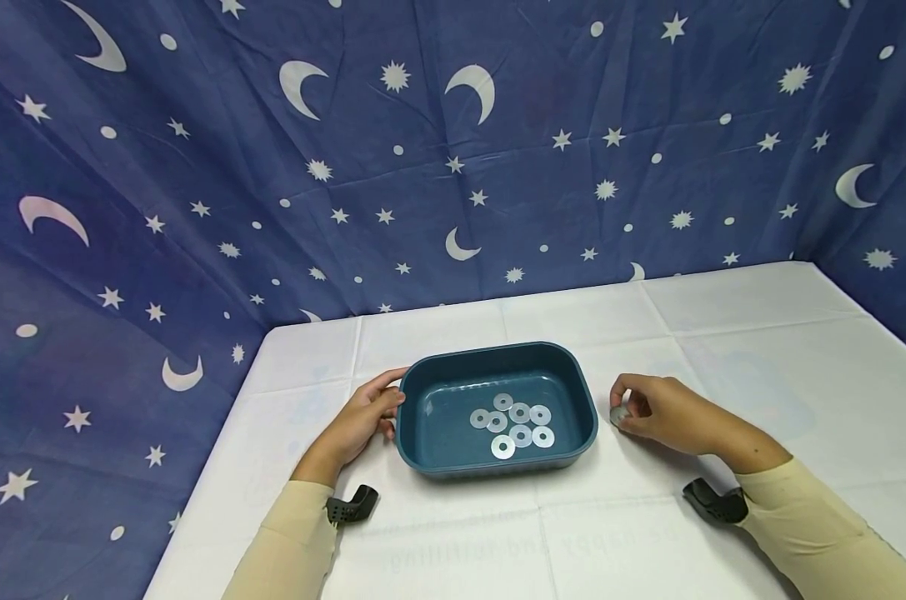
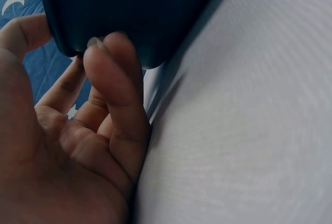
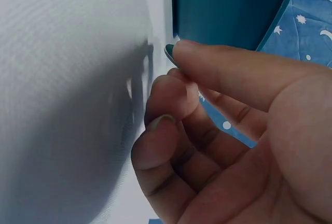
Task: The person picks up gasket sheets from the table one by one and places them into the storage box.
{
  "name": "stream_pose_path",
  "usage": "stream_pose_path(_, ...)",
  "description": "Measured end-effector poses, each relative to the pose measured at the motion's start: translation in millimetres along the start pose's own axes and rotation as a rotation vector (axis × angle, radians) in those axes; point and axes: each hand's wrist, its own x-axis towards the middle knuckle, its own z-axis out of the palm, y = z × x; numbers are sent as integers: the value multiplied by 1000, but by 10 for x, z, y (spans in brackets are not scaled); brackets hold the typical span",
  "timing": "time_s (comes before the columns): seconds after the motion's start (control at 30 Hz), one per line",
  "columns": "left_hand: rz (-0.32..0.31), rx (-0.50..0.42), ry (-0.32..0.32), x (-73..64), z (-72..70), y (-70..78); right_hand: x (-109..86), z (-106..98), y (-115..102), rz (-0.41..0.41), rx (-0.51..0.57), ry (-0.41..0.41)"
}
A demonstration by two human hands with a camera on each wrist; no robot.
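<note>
A dark teal rectangular bin [image 1: 453, 468] stands on the white cloth, with several flat metal washers [image 1: 503, 447] lying on its floor, mostly toward the right. My left hand [image 1: 360, 421] holds the bin's left end, thumb at the rim; in the left wrist view the other fingers [image 2: 111, 73] bend close to the outer wall. To the right of the bin, just above the cloth, my right hand [image 1: 666, 412] pinches a washer [image 1: 619, 414] between thumb and fingers. Only a thin edge of that washer [image 3: 170, 53] shows past the thumb in the right wrist view.
A white cloth [image 1: 453, 550] with fold creases covers the table. Blue fabric [image 1: 422, 200] with moons and stars hangs behind and along both sides. Black bands with mounts [image 1: 353, 505] sit on both wrists, over pale sleeves.
</note>
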Motion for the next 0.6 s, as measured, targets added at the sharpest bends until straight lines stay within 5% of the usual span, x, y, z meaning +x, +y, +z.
stream_pose_path(0.33, 17, -9, -7, 0, 6, -48, -31, -58, -60, 16, -2, 38)
stream_pose_path(0.6, 12, 5, -4, -12, -4, -41, -21, -133, -202, -52, -13, 97)
